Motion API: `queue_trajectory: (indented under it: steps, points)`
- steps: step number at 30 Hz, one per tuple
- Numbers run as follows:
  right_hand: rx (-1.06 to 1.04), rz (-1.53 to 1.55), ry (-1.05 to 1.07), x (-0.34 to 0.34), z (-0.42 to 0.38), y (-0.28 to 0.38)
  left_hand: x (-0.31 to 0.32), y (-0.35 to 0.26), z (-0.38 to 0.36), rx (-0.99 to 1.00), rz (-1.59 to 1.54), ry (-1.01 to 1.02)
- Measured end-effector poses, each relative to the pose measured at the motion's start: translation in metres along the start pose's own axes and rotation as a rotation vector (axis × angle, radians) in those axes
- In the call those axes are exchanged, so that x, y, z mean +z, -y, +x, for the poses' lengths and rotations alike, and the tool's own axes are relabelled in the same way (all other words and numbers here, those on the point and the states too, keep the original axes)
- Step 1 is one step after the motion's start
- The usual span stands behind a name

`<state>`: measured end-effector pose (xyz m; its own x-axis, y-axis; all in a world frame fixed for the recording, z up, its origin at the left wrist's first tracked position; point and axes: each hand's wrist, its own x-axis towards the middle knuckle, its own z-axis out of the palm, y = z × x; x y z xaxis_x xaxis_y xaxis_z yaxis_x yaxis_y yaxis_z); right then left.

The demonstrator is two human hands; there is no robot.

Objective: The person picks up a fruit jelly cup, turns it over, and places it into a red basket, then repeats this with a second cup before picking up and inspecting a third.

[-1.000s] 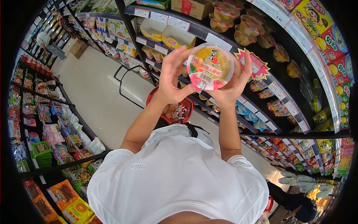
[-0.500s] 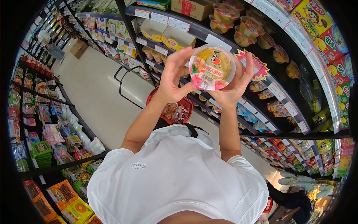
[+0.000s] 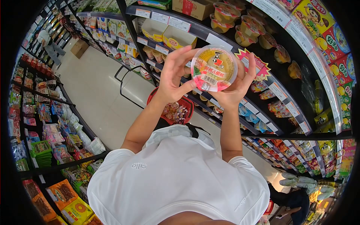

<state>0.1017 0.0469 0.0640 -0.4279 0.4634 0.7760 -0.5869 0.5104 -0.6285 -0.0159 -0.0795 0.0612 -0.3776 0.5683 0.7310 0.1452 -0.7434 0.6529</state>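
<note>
A round fruit jelly cup (image 3: 214,69) with a clear, pink-edged lid is held up in front of the shelves. Its printed top, with a barcode, faces me. My left hand (image 3: 175,73) curves around the left side of the cup, thumb near the lower rim. From below and the right, my right hand (image 3: 234,88) grips it, with fingers spread along the rim and partly hidden behind it. Similar jelly cups (image 3: 250,29) stand stacked on the shelf just beyond.
Below my arms, a red shopping basket (image 3: 190,108) with a black handle (image 3: 122,84) holds several packaged cups and small wrapped items. Snack racks (image 3: 48,127) line the left side. A cardboard box (image 3: 79,48) sits on the aisle floor near a person (image 3: 50,43). Another person (image 3: 296,204) is at lower right.
The cup has tilted slightly in my hands, and its lid print shows with less glare. At far left a person's legs have shifted; the person at lower right has moved a little.
</note>
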Motion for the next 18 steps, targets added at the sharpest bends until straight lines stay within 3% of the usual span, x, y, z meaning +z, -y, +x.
queue_trajectory:
  steps: [18]
  points:
    - [0.016, 0.013, 0.021, -0.0051, -0.0055, -0.0005, -0.0036, 0.0012, -0.0007, 0.010, -0.071, 0.022]
